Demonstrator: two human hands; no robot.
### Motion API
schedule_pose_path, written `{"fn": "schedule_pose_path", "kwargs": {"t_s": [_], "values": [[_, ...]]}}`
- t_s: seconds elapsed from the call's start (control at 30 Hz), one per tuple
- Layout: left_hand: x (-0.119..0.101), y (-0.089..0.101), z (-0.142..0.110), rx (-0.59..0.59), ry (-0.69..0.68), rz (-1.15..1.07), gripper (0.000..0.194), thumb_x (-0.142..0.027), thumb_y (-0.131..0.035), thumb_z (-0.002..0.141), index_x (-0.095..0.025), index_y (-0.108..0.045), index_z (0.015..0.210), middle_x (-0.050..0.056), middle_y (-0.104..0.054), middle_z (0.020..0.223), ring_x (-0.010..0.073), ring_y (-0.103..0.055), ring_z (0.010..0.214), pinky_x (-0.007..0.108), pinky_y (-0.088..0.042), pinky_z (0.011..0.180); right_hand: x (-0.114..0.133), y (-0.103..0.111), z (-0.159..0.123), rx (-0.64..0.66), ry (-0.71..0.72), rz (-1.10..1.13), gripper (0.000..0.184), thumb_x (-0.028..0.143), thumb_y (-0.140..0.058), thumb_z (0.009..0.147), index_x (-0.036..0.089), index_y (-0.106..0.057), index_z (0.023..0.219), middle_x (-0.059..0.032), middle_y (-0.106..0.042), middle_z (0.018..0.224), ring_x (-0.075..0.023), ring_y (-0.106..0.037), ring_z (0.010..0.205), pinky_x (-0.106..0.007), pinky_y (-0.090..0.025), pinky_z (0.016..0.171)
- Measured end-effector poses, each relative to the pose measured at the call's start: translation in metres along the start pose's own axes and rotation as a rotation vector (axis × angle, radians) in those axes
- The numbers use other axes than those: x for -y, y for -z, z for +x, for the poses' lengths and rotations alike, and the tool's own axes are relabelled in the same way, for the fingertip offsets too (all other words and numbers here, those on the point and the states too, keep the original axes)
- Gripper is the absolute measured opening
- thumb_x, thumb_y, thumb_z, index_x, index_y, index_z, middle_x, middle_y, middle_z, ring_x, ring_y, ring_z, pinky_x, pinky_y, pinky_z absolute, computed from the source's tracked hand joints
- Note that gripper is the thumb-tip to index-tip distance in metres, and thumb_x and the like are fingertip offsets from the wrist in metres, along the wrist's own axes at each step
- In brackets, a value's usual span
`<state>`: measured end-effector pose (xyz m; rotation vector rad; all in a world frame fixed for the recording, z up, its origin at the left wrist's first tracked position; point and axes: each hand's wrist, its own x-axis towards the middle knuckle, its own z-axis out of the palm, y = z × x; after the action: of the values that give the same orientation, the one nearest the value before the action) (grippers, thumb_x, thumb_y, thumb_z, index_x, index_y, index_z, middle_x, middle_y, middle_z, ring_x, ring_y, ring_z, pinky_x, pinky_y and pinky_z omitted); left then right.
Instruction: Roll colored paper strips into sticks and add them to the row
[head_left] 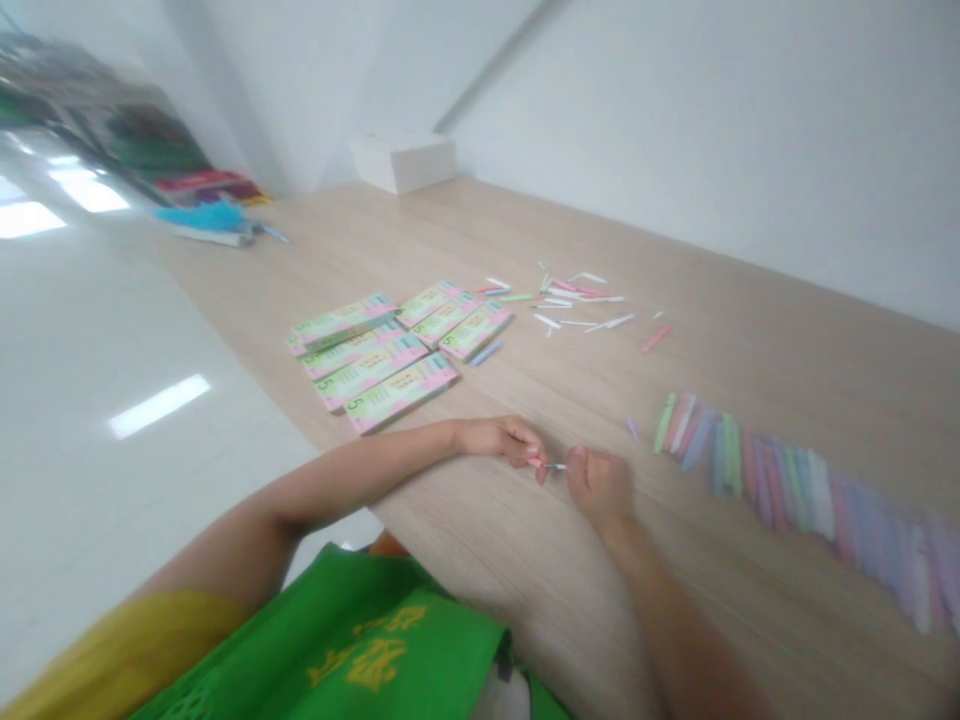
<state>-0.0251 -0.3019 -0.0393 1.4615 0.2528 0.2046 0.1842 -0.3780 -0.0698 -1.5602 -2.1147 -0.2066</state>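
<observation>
My left hand (504, 440) is closed in a pinch around a small pink pen-like piece (534, 462), just above the table. Facing it, my right hand (602, 485) is closed on a thin pale stick with a dark part (556, 466), which spans the small gap between both hands. Whether the stick sits inside the pink piece is too blurred to tell. Right of my right hand runs a long row of pastel pen-like sticks (731, 455). A short purple piece (632, 430) lies between that row and my hands.
Flat printed boxes (401, 390) lie in two groups beyond my left forearm. Loose white, pink and green thin pieces (577, 295) are scattered behind. A white box (405, 160) stands by the wall, and a blue item (202, 217) lies at the far left edge.
</observation>
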Motion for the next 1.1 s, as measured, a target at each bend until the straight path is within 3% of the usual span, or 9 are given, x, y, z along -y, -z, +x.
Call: {"fn": "schedule_pose_path", "kwargs": {"t_s": [0.17,0.27,0.4,0.57,0.67,0.73,0.83,0.97,1.1], "values": [[0.0,-0.001,-0.001,-0.053,-0.016,0.053,0.049,-0.055,-0.052,0.086,-0.009,-0.07,0.085,0.0,-0.046,0.06,0.0089,-0.032,0.056,0.024,-0.026,0.054,0.006,0.002,-0.002,-0.051,-0.047,-0.112,0.048,0.025,-0.031,0.091,0.017,-0.052,0.049,-0.0056,-0.05,0.045,-0.0098,-0.032,0.041,-0.03,-0.015,0.051],[-0.006,-0.003,-0.004,-0.073,-0.048,0.211,0.048,-0.05,-0.044,0.093,-0.009,-0.069,0.087,0.0,-0.045,0.06,0.0096,-0.037,0.058,0.023,-0.032,0.057,0.01,0.006,-0.001,-0.055,-0.086,-0.247,0.046,0.025,-0.034,0.089,0.015,-0.056,0.05,-0.0072,-0.053,0.045,-0.0105,-0.038,0.04,-0.029,-0.016,0.05],[-0.018,-0.01,-0.007,-0.124,-0.082,0.498,0.037,-0.034,-0.038,0.097,-0.01,-0.066,0.092,0.008,-0.064,0.083,0.0143,-0.056,0.079,0.026,-0.043,0.076,0.018,0.013,0.002,0.086,-0.15,-0.372,0.044,0.025,-0.036,0.09,0.012,-0.063,0.057,-0.0115,-0.06,0.05,-0.0149,-0.052,0.044,-0.028,-0.023,0.048],[-0.027,-0.022,-0.003,-0.046,-0.061,0.749,0.022,-0.016,-0.041,0.093,-0.011,-0.057,0.105,0.013,-0.064,0.104,0.0186,-0.061,0.092,0.03,-0.046,0.085,0.041,0.015,0.006,0.312,-0.177,-0.293,0.053,0.027,-0.028,0.096,0.01,-0.069,0.069,-0.0167,-0.067,0.061,-0.0224,-0.064,0.053,-0.028,-0.035,0.05],[-0.026,-0.025,-0.001,0.0,-0.052,0.859,0.043,-0.01,-0.045,0.087,-0.009,-0.043,0.129,0.014,-0.063,0.109,0.0192,-0.063,0.091,0.032,-0.047,0.086,0.054,0.019,0.008,0.408,-0.278,-0.22,0.056,0.03,-0.025,0.097,0.009,-0.07,0.071,-0.0197,-0.068,0.064,-0.0251,-0.066,0.057,-0.03,-0.04,0.053],[-0.025,-0.027,-0.001,0.015,-0.01,0.918,0.069,-0.007,-0.047,0.083,-0.006,-0.016,0.145,0.012,-0.067,0.099,0.0186,-0.064,0.083,0.032,-0.048,0.081,0.06,0.024,0.009,0.451,-0.333,-0.16,0.056,0.03,-0.025,0.097,0.009,-0.07,0.072,-0.0207,-0.068,0.066,-0.0259,-0.067,0.061,-0.031,-0.041,0.055],[-0.024,-0.03,-0.001,-0.03,0.049,1.007,0.094,-0.007,-0.05,0.081,-0.002,0.02,0.144,0.009,-0.07,0.087,0.0182,-0.065,0.077,0.029,-0.048,0.073,0.064,0.034,0.01,0.501,-0.351,-0.068,0.049,0.027,-0.027,0.096,0.012,-0.069,0.076,-0.0197,-0.07,0.073,-0.0261,-0.068,0.066,-0.032,-0.04,0.059],[-0.028,-0.035,0.002,-0.217,0.085,1.225,0.102,-0.014,-0.053,0.083,-0.001,0.032,0.139,0.012,-0.071,0.09,0.0203,-0.066,0.078,0.028,-0.048,0.068,0.061,0.043,0.012,0.522,-0.324,0.032,0.031,0.026,-0.033,0.093,0.015,-0.062,0.089,-0.0143,-0.071,0.082,-0.0239,-0.067,0.073,-0.03,-0.037,0.06],[-0.033,-0.039,0.005,-0.224,0.115,1.406,0.1,-0.013,-0.049,0.084,0.0,0.035,0.137,0.013,-0.072,0.091,0.0215,-0.068,0.078,0.028,-0.048,0.066,0.061,0.046,0.013,0.512,-0.345,0.073,0.019,0.024,-0.036,0.091,0.013,-0.049,0.1,-0.0121,-0.069,0.084,-0.0226,-0.066,0.074,-0.029,-0.032,0.058]]}}
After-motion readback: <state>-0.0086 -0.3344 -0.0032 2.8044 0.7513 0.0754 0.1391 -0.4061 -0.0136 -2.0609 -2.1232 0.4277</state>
